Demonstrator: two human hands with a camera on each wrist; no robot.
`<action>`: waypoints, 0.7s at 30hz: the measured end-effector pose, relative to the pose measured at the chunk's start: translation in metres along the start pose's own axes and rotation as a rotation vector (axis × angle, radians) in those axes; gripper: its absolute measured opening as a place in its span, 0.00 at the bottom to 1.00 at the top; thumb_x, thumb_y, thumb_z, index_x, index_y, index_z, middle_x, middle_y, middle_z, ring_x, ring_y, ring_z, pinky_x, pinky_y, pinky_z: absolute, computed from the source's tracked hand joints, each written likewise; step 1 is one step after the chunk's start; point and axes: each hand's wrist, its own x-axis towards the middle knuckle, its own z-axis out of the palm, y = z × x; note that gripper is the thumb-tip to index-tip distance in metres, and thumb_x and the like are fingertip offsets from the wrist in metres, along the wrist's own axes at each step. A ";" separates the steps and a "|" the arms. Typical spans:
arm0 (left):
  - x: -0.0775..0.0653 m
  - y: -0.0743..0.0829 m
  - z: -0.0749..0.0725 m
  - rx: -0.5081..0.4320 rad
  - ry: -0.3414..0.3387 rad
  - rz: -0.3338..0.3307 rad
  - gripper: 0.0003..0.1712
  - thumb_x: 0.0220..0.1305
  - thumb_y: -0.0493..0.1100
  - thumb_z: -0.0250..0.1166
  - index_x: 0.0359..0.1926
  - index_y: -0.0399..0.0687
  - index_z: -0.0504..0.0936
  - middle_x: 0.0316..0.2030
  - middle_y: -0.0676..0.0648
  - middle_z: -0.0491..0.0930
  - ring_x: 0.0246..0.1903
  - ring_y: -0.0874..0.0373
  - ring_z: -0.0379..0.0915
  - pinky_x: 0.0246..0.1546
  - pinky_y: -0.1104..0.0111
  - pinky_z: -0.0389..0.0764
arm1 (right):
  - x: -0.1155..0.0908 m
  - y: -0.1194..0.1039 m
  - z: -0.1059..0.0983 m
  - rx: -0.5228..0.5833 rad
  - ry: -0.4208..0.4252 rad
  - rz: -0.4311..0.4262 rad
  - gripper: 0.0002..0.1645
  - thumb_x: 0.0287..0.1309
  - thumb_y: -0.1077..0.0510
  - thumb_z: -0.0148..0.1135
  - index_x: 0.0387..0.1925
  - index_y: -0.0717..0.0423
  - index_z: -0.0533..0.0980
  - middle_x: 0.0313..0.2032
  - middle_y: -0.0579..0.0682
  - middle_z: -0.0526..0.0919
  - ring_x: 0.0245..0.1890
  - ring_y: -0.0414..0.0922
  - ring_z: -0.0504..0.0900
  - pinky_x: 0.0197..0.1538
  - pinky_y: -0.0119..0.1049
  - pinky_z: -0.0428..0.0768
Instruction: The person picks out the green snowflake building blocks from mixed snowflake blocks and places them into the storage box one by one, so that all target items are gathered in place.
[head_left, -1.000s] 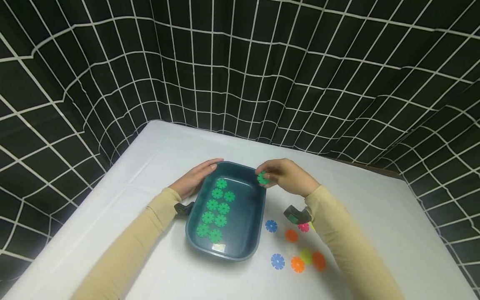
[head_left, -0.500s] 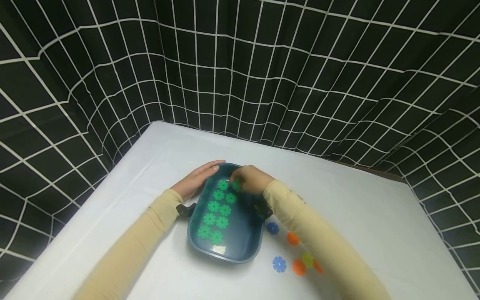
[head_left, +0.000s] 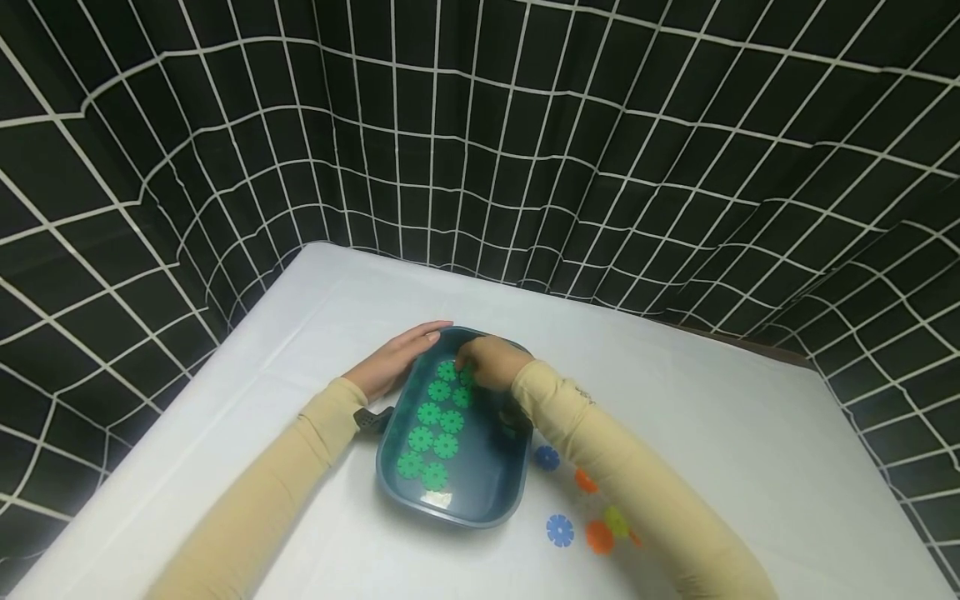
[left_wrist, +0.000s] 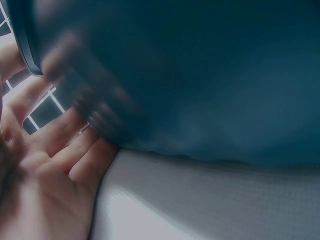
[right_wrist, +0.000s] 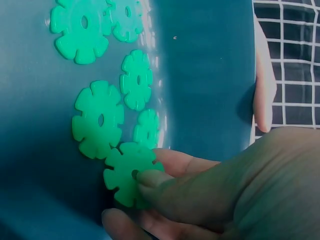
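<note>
A dark teal plastic tub holds several green notched discs, laid in two rough columns along its left side. My right hand reaches into the tub's far end. Between thumb and finger it pinches another green notched disc, low over the floor and right beside the discs lying there. Extended fingers of my left hand rest against the tub's outer left wall near the far corner; in the left wrist view these fingers press flat on the teal side.
Right of the tub lie loose discs on the white cloth: blue discs, orange discs and a yellow one, partly under my right sleeve. A black curtain with white grid lines hangs behind the table.
My right hand has carried the green disc from the tub's right rim to the far end inside, and lowered it beside the others. My left hand stays at the left wall.
</note>
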 end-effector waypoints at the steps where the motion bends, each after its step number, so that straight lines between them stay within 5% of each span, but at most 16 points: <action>1: 0.000 0.000 0.000 -0.002 0.001 -0.002 0.29 0.74 0.57 0.47 0.72 0.57 0.60 0.70 0.55 0.60 0.73 0.57 0.45 0.73 0.53 0.46 | 0.000 0.000 0.000 -0.002 0.003 -0.001 0.19 0.51 0.73 0.57 0.43 0.59 0.82 0.44 0.53 0.85 0.46 0.47 0.81 0.56 0.40 0.78; 14: 0.001 -0.001 0.002 -0.032 -0.007 -0.004 0.28 0.74 0.56 0.47 0.71 0.57 0.60 0.69 0.54 0.61 0.72 0.56 0.49 0.72 0.53 0.50 | -0.008 0.005 -0.008 -0.002 0.031 -0.036 0.12 0.59 0.64 0.61 0.45 0.60 0.81 0.42 0.53 0.85 0.44 0.47 0.82 0.54 0.40 0.79; 21: 0.001 0.003 0.005 -0.025 0.006 -0.034 0.27 0.73 0.57 0.47 0.70 0.62 0.63 0.67 0.58 0.64 0.71 0.60 0.51 0.72 0.54 0.51 | -0.046 0.007 -0.024 0.111 0.072 -0.049 0.16 0.64 0.59 0.58 0.51 0.60 0.77 0.46 0.54 0.84 0.47 0.47 0.82 0.53 0.42 0.80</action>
